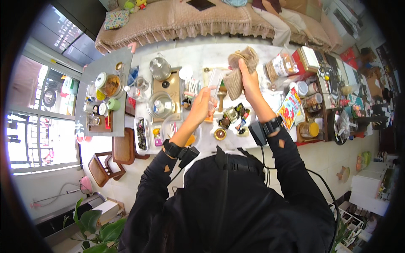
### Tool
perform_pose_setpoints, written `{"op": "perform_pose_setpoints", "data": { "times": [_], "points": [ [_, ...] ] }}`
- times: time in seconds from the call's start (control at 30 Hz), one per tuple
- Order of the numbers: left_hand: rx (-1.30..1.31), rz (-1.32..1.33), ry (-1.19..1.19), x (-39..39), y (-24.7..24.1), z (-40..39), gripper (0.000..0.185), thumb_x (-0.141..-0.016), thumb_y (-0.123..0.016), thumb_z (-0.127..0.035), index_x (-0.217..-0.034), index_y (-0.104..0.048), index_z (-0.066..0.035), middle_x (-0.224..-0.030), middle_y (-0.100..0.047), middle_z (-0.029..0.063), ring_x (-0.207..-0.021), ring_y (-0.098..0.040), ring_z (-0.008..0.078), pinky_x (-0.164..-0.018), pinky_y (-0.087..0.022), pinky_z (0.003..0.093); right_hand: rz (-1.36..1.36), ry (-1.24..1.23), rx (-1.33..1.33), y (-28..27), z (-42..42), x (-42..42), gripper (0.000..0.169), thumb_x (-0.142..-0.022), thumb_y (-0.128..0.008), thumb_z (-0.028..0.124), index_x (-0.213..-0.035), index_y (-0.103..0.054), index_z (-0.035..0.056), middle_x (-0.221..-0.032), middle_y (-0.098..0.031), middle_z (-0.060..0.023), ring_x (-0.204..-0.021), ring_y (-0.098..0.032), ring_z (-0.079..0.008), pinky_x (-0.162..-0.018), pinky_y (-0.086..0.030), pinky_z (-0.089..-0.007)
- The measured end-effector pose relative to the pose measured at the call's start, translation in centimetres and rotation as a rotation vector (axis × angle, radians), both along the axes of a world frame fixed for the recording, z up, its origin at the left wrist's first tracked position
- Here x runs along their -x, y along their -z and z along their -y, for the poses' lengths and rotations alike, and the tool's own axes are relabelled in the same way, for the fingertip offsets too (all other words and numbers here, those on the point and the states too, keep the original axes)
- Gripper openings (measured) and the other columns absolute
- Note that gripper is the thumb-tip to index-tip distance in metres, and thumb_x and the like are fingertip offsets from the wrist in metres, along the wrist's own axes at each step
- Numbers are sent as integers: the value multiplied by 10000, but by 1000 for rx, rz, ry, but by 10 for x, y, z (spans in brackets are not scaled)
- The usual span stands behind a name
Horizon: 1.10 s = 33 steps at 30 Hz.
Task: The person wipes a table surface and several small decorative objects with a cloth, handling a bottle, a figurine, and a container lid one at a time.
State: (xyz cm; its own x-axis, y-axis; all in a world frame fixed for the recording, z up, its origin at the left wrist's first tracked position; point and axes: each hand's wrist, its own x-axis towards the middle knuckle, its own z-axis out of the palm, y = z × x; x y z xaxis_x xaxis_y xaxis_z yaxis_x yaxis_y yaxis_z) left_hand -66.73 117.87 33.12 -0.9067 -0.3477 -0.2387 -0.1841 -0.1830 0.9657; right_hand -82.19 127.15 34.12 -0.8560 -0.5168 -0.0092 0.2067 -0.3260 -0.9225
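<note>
Over the marble table (205,139) my left hand (203,104) holds a clear plastic strip or case (216,83) upright between thumb and fingers. My right hand (250,79), farther right, grips a bunched brown ribbed cloth (235,84), part of it folded above the thumb. The cloth and the clear piece are close together; whether they touch I cannot tell. Below them a wooden-handled brush (222,100) lies on the table, beside a pile of small wrapped packets (233,114). A small round gold-rimmed tin (220,134) sits nearer to me.
To the left stand a glass kettle (160,68), a glass bowl (160,106) holding a small bottle, and a bin of cotton swabs (191,85). Snack bags (289,106) and a yellow-lidded jar (309,129) are at the right. A person (278,19) sits on the sofa beyond.
</note>
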Motion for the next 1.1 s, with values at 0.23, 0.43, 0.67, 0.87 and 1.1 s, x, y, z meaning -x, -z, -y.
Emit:
{"op": "perform_pose_setpoints", "data": {
  "times": [0.23,0.43,0.67,0.87,1.1],
  "points": [
    [263,-102,-212,22,-11,-12,497,-918,-185,-400,-1100,-424,-4,-765,-528,114,-574,-495,146,-521,-395,261,-912,-150,-370,-27,3,-59,545,-803,-521,263,-1291,-326,119,-1387,-83,-178,-1272,-155,-320,-998,-209,-359],
    [274,-96,-115,25,-39,-21,392,-925,-229,-329,-1082,-418,-24,-658,-513,94,-571,-484,173,-553,-392,291,-773,19,-261,-49,7,-53,463,-813,-513,157,-1255,-378,129,-1341,-172,-152,-1209,-283,-296,-967,-269,-340],
    [363,-126,10,8,-35,-29,414,-925,-258,-327,-1238,-333,-67,-614,-438,2,-490,-369,53,-451,-316,185,-294,43,-24,-38,19,2,273,-834,-519,249,-1009,-509,40,-837,-556,-48,-731,-527,-131,-660,-434,-256],
    [45,-165,-39,11,-55,-19,429,-918,-257,-348,-1254,-311,-89,-640,-451,14,-477,-363,49,-428,-302,162,-23,-8,86,-48,-4,12,383,-852,-460,339,-1074,-482,27,-1002,-548,-89,-919,-542,-182,-719,-462,-310],
    [617,-73,-64,12,-40,-31,425,-897,-308,-292,-1271,-274,-91,-666,-540,203,-645,-554,359,-578,-403,396,-328,24,91,-45,23,-36,375,-821,-544,151,-1147,-425,10,-959,-526,-60,-894,-504,-141,-768,-428,-248]
  ]
}}
